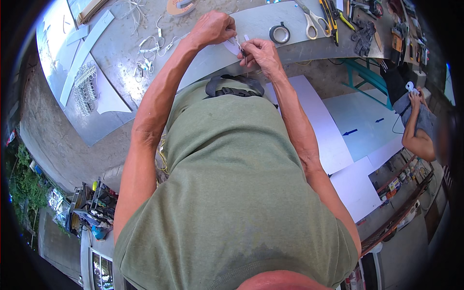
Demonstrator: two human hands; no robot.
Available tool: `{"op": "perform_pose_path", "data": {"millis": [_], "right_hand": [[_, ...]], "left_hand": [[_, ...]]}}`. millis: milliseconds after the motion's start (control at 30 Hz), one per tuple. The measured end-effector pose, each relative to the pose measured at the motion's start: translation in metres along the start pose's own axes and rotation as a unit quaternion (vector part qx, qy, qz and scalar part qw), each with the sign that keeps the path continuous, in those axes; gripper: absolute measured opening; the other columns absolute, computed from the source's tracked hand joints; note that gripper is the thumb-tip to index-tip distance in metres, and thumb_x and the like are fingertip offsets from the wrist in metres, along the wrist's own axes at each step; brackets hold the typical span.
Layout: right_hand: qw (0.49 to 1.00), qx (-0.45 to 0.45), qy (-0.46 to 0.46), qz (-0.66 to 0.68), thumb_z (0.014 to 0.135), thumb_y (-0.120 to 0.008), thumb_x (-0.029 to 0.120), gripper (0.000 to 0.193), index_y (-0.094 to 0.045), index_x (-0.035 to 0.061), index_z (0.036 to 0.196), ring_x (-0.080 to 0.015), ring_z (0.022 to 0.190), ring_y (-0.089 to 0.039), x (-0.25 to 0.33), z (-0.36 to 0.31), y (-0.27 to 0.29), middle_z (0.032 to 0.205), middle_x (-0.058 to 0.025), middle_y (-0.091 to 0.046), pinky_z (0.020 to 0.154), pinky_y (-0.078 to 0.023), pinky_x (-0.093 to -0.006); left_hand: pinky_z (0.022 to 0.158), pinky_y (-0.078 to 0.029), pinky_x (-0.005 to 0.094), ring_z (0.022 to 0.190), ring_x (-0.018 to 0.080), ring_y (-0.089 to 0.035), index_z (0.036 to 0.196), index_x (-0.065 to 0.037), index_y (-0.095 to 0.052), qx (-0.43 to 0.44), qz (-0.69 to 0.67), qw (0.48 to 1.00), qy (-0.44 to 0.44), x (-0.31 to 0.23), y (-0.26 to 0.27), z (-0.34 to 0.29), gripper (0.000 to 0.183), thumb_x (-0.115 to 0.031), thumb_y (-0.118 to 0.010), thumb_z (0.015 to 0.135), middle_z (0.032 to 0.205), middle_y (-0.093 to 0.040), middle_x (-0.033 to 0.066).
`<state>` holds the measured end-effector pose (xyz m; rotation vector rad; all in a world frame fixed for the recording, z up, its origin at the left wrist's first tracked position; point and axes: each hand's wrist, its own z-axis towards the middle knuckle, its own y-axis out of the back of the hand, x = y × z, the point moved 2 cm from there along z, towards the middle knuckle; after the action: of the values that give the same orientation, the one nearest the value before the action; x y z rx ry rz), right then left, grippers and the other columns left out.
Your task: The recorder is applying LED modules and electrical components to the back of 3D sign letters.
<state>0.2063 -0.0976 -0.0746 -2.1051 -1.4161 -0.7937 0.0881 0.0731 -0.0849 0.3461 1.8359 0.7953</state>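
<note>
Over the desk [118, 43], the left hand [211, 28] pinches a thin pale strand [237, 41] between narrowed fingers; beside it, the right hand [261, 53] grips a dark thing [243, 54], too small to identify. A tape roll [273, 34] lies nearby.

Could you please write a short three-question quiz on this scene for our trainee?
1. Multiple choice: which of these lies nearest the camera wearer's right hand? A) the white-handled scissors, B) the black tape roll, C) the teal stand.
2. True or false: the wearer's left hand is close to the right hand.
3. Fill in the blank: the object held by the other person, at the right of the picture, is coloured ____.

Key: 1. B; 2. true; 3. white.
</note>
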Motion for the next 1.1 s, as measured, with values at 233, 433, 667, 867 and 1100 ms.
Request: {"op": "perform_pose_path", "data": {"millis": [233, 433, 667, 867, 1100], "right_hand": [[1.0, -0.002, 0.006, 0.008, 0.097, -0.065, 0.021, 0.028, -0.068, -0.0065, 0.101, -0.0197, 0.063, -0.072, 0.0, 0.001, -0.002, 0.084, -0.0155, -0.074, 0.047, -0.051, -0.0256], [1.0, -0.012, 0.006, -0.004, 0.097, -0.065, 0.023, 0.029, -0.069, -0.0056, 0.099, -0.0188, 0.062, -0.072, 0.003, 0.001, -0.003, 0.083, -0.0146, -0.074, 0.046, -0.051, -0.0256], [0.997, -0.066, 0.019, -0.041, 0.093, -0.071, 0.023, 0.028, -0.071, -0.0049, 0.096, -0.0153, 0.057, -0.07, 0.008, 0.005, -0.01, 0.076, -0.0106, -0.073, 0.043, -0.049, -0.0258], [0.991, -0.098, 0.028, -0.083, 0.09, -0.074, 0.02, 0.024, -0.073, -0.004, 0.091, -0.0141, 0.055, -0.069, 0.011, 0.009, -0.016, 0.073, -0.0093, -0.073, 0.042, -0.049, -0.0259], [0.99, -0.1, 0.028, -0.098, 0.089, -0.074, 0.017, 0.021, -0.073, -0.0047, 0.09, -0.0138, 0.053, -0.068, 0.014, 0.01, -0.014, 0.071, -0.0097, -0.073, 0.043, -0.049, -0.0262]], "left_hand": [[0.072, -0.054, 0.0429, 0.078, 0.035, -0.07, 0.093, -0.004, -0.076, -0.003, 0.001, 1.0, 0.001, 0.001, -0.001, 0.0, 0.021, -0.021, -0.074, 0.08, 0.083, -0.072, 0.0181], [0.072, -0.054, 0.0426, 0.077, 0.0348, -0.07, 0.092, -0.003, -0.076, -0.002, -0.005, 1.0, -0.001, 0.002, -0.002, 0.0, 0.02, -0.02, -0.074, 0.08, 0.083, -0.072, 0.0182], [0.07, -0.054, 0.0422, 0.075, 0.0345, -0.07, 0.09, -0.002, -0.075, -0.015, -0.013, 1.0, -0.009, 0.003, -0.003, -0.001, 0.019, -0.018, -0.074, 0.079, 0.082, -0.073, 0.0175], [0.072, -0.054, 0.0408, 0.077, 0.0334, -0.071, 0.09, -0.002, -0.075, -0.003, -0.016, 1.0, -0.005, 0.002, -0.002, -0.001, 0.018, -0.017, -0.073, 0.08, 0.083, -0.073, 0.0178], [0.072, -0.054, 0.0408, 0.076, 0.0324, -0.07, 0.096, -0.001, -0.076, 0.048, -0.03, 0.998, -0.036, 0.009, 0.01, 0.004, 0.02, -0.016, -0.071, 0.083, 0.086, -0.074, 0.0186]]}}
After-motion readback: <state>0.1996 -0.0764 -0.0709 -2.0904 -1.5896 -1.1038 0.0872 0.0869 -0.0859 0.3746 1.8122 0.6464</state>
